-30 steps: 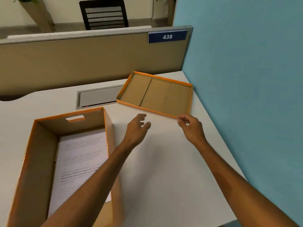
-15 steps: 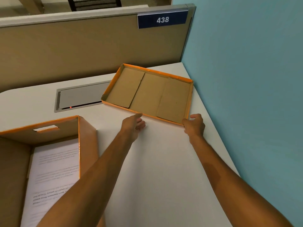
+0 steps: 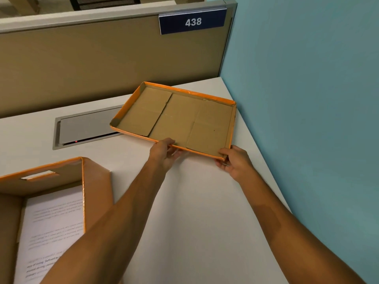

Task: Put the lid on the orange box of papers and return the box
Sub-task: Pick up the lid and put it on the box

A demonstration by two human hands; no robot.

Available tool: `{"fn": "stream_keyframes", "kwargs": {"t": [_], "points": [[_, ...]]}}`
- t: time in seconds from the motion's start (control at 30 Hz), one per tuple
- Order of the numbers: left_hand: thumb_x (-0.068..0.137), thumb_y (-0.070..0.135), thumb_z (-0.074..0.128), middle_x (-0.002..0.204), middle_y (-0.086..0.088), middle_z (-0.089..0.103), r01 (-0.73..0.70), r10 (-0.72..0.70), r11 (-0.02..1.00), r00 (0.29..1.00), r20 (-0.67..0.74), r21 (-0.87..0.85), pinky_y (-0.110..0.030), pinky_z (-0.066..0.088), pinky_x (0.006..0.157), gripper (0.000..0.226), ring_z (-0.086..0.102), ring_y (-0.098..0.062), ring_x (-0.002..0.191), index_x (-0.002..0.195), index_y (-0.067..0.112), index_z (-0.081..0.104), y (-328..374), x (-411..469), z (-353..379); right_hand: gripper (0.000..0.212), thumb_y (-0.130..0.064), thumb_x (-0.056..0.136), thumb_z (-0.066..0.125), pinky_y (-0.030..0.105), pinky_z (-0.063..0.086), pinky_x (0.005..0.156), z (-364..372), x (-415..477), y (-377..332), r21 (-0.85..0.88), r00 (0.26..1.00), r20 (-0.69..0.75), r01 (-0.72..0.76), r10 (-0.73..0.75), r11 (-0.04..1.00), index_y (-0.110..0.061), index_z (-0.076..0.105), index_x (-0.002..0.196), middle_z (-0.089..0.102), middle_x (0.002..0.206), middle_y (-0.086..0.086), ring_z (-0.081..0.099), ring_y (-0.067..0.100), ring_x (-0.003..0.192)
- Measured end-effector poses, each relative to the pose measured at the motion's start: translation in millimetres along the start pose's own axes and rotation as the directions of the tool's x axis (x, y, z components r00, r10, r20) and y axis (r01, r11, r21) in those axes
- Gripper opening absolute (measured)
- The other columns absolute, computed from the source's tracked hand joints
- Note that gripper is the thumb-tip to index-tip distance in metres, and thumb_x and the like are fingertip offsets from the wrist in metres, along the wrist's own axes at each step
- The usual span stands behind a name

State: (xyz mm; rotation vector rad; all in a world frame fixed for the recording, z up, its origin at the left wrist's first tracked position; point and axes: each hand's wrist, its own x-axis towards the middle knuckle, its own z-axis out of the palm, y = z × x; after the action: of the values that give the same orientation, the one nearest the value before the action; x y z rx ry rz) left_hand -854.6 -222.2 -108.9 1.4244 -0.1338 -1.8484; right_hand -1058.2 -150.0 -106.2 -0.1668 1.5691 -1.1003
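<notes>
The orange lid [image 3: 180,113] lies upside down at the far right of the white desk [image 3: 194,222], its brown cardboard inside facing up. My left hand [image 3: 164,153] grips the lid's near rim toward its middle, thumb on top. My right hand [image 3: 235,162] holds the lid's near right corner. The near edge looks slightly raised off the desk. The open orange box [image 3: 96,187] stands at the lower left, with printed papers [image 3: 51,228] lying flat inside it. A handle slot shows in its far wall.
A grey cable hatch [image 3: 82,128] is set into the desk just left of the lid. A tan partition [image 3: 92,64] with a blue "438" sign [image 3: 192,21] closes the back. A teal wall [image 3: 307,99] runs along the desk's right edge.
Both hands reached forward from the bare desk and closed on the lid's near edge. The view shifted forward and right, so the box moved toward the lower left.
</notes>
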Motion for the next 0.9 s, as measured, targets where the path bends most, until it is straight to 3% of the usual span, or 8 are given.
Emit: {"fn": "stream_keyframes", "kwargs": {"t": [0.17, 0.3, 0.37, 0.43, 0.53, 0.6, 0.73, 0.9], "points": [[0.082, -0.015, 0.054, 0.106, -0.02, 0.06, -0.115, 0.114, 0.993, 0.993, -0.036, -0.006, -0.041, 0.062, 0.064, 0.044, 0.062, -0.029, 0.083, 0.123, 0.0, 0.055, 1.3, -12.4, 1.6, 0.026, 0.002, 0.087, 0.064, 0.035, 0.058, 0.061, 1.6, -22.9, 2.7, -0.008, 0.997, 0.037, 0.075, -0.074, 0.997, 0.001, 0.062, 0.112, 0.07, 0.1, 0.018, 0.068, 0.031, 0.078], [0.082, -0.013, 0.055, 0.107, -0.015, 0.065, -0.216, 0.216, 0.976, 0.976, -0.013, -0.012, -0.037, 0.061, 0.065, 0.043, 0.066, -0.028, 0.086, 0.12, 0.01, 0.058, 8.3, -33.9, -5.9, 0.026, -0.021, 0.085, 0.069, 0.043, 0.06, 0.071, 0.6, -47.8, 6.9, -0.3, 0.964, -0.073, 0.224, -0.257, 0.927, -0.01, 0.062, 0.108, 0.072, 0.098, 0.011, 0.071, 0.025, 0.078], [0.082, -0.011, 0.055, 0.106, -0.012, 0.066, -0.276, 0.276, 0.961, 0.961, 0.001, 0.016, -0.037, 0.06, 0.068, 0.043, 0.067, -0.028, 0.087, 0.119, 0.012, 0.057, 12.9, -49.4, -12.2, 0.031, -0.028, 0.082, 0.07, 0.039, 0.054, 0.074, -0.8, -66.0, 13.8, -0.571, 0.782, -0.122, 0.448, -0.611, 0.688, -0.017, 0.058, 0.108, 0.065, 0.105, 0.004, 0.063, 0.02, 0.089], [0.081, -0.01, 0.056, 0.104, -0.011, 0.066, -0.324, 0.324, 0.945, 0.946, 0.016, 0.047, -0.037, 0.06, 0.07, 0.043, 0.066, -0.028, 0.088, 0.118, 0.012, 0.055, 14.5, -66.4, -20.6, 0.036, -0.028, 0.081, 0.071, 0.034, 0.047, 0.078, 1.7, -86.1, 20.7, -0.708, 0.495, 0.06, 0.633, -0.867, 0.313, -0.018, 0.058, 0.113, 0.058, 0.111, 0.002, 0.056, 0.018, 0.098], [0.08, -0.01, 0.059, 0.096, -0.007, 0.069, -0.4, 0.399, 0.914, 0.916, 0.033, 0.059, -0.038, 0.061, 0.075, 0.042, 0.066, -0.029, 0.088, 0.114, 0.013, 0.056, 15.9, -97.3, -34.9, 0.04, -0.037, 0.084, 0.069, 0.034, 0.045, 0.083, 16.8, -117.8, 32.1, -0.727, 0.219, 0.417, 0.663, -0.882, -0.179, -0.012, 0.062, 0.115, 0.06, 0.115, 0.008, 0.054, 0.023, 0.106], [0.08, -0.007, 0.062, 0.094, -0.007, 0.07, -0.451, 0.449, 0.892, 0.892, 0.051, 0.034, -0.038, 0.061, 0.075, 0.036, 0.067, -0.028, 0.088, 0.108, 0.015, 0.057, 17.3, -118.3, -45.1, 0.044, -0.04, 0.085, 0.069, 0.039, 0.048, 0.083, 30.0, -135.1, 43.2, -0.713, 0.147, 0.557, 0.588, -0.817, -0.381, -0.01, 0.063, 0.117, 0.063, 0.116, 0.012, 0.056, 0.027, 0.107], [0.082, -0.003, 0.067, 0.096, -0.009, 0.069, -0.492, 0.491, 0.87, 0.869, 0.058, 0.018, -0.038, 0.061, 0.075, 0.037, 0.07, -0.025, 0.089, 0.112, 0.017, 0.056, 17.5, -143.0, -52.0, 0.033, -0.031, 0.087, 0.07, 0.04, 0.048, 0.079, 42.4, -141.0, 54.7, -0.725, 0.134, 0.588, 0.525, -0.798, -0.446, -0.011, 0.065, 0.112, 0.065, 0.111, 0.011, 0.059, 0.028, 0.102], [0.082, -0.001, 0.071, 0.093, -0.006, 0.068, -0.588, 0.587, 0.809, 0.809, 0.038, 0.021, -0.035, 0.061, 0.071, 0.04, 0.071, -0.021, 0.089, 0.115, 0.017, 0.056, 25.8, -193.7, -80.4, 0.013, -0.015, 0.093, 0.065, 0.038, 0.053, 0.072, 59.0, -174.3, 66.6, -0.706, -0.009, 0.542, 0.537, -0.84, -0.461, -0.009, 0.068, 0.104, 0.068, 0.101, 0.01, 0.063, 0.028, 0.093]]}}
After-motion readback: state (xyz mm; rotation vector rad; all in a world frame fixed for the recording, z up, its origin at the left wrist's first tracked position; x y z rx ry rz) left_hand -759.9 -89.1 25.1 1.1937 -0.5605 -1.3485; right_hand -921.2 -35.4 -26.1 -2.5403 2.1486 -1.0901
